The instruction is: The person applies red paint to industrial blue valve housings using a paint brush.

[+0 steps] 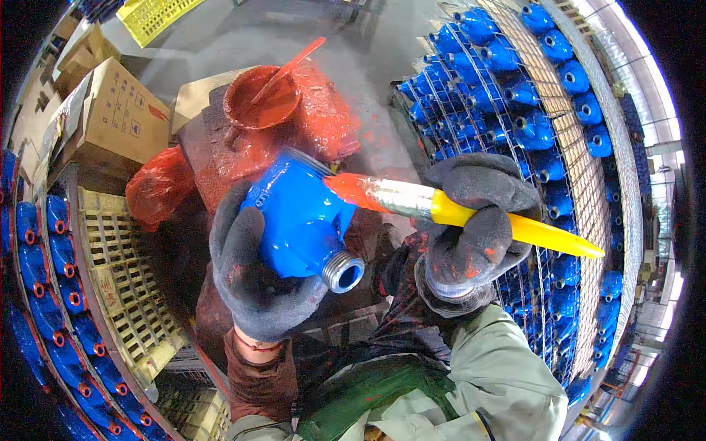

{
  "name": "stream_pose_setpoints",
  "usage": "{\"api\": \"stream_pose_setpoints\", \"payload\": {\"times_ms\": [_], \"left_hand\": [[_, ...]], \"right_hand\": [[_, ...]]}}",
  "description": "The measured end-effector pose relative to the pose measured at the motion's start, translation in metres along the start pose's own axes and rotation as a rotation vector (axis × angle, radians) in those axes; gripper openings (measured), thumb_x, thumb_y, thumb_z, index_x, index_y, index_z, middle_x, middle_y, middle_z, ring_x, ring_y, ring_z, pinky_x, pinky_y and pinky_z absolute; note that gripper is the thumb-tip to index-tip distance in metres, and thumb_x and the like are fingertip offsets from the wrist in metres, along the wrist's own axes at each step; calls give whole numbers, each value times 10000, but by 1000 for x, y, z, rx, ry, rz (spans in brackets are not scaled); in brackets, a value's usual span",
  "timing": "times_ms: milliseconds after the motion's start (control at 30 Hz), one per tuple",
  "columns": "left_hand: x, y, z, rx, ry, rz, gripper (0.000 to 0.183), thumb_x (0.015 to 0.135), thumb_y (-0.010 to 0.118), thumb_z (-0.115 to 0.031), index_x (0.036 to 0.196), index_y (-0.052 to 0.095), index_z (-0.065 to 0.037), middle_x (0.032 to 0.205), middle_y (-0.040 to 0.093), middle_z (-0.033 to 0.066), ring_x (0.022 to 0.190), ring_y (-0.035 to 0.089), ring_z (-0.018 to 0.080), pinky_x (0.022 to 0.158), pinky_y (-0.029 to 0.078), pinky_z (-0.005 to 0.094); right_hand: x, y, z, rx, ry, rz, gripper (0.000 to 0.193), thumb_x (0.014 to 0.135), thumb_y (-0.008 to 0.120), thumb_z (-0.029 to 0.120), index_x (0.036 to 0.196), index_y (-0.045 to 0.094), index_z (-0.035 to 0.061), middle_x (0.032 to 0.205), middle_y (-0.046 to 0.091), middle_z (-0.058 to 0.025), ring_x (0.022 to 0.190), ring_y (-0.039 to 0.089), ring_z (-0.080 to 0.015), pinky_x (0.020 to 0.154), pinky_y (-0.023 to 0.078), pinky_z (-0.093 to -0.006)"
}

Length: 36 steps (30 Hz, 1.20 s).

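Observation:
My left hand (257, 272), in a dark grey work glove, is wrapped round a blue-painted metal casting (294, 213) with a threaded metal outlet at its lower right. In my right hand (482, 220), gloved the same way, the yellow handle of a paintbrush (456, 213) is gripped between thumb and fingers. The brush's red-coated bristles meet the casting's upper right side, near its top rim. Beyond the casting stands a round bowl of red paint (263, 99), with a red stick (290, 70) leaning in it. Red specks mark both gloves.
Red-smeared covering (323, 110) lies around the bowl. At left stand a cardboard box (125, 110), a cream slatted plastic crate (132, 279) and rows of blue castings with red-ringed openings (62, 264). Wire-mesh racks (515, 95) full of blue castings rise at right. A yellow crate (154, 18) lies far left.

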State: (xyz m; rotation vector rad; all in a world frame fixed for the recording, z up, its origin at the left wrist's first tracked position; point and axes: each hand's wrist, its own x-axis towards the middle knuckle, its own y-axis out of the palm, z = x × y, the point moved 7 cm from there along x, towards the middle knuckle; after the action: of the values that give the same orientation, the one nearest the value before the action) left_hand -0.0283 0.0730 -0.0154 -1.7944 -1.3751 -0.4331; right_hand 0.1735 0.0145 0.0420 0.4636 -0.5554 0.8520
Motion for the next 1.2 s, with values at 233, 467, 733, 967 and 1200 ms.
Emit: {"api": "stream_pose_setpoints", "payload": {"times_ms": [233,467,733,967,1200], "left_hand": [[1,2,-2,-103,-80,-73,925,608,890,-253,1343,377,-28,1270,474,228,1142,521,342,948,445,460],[-17,13,28,-666,-704,-152,943,632,880,-287,1356,330,-37,1175,494,92,1050,523,206,914,448,357],[-36,37,36,-1518,-1136,-77,720,911,576,-381,1435,239,-19,1335,472,158,1173,532,317,992,456,476],[-15,51,17,-2222,-987,27,890,862,586,-530,1446,192,14,1362,421,268,1166,498,449,1003,404,597],[-17,56,10,-2530,-1100,-30,988,794,634,-587,1434,200,29,1304,412,356,1099,510,520,893,475,619]], "right_hand": [[0,5,-1,-101,-105,-100,399,872,652,395,847,571,5,793,578,-147,528,587,-219,414,491,-268],[2,-4,-4,-144,-77,125,384,885,634,386,849,572,8,791,580,-154,539,597,-226,445,509,-294],[0,2,-14,0,-62,37,414,835,679,441,836,571,41,791,585,-139,554,578,-198,455,490,-281],[8,7,-30,144,-11,63,372,876,621,415,825,544,55,803,574,-136,634,571,-220,556,497,-336],[11,11,-65,344,132,124,391,857,633,431,846,504,63,823,503,-103,732,526,-208,653,490,-338]]}}
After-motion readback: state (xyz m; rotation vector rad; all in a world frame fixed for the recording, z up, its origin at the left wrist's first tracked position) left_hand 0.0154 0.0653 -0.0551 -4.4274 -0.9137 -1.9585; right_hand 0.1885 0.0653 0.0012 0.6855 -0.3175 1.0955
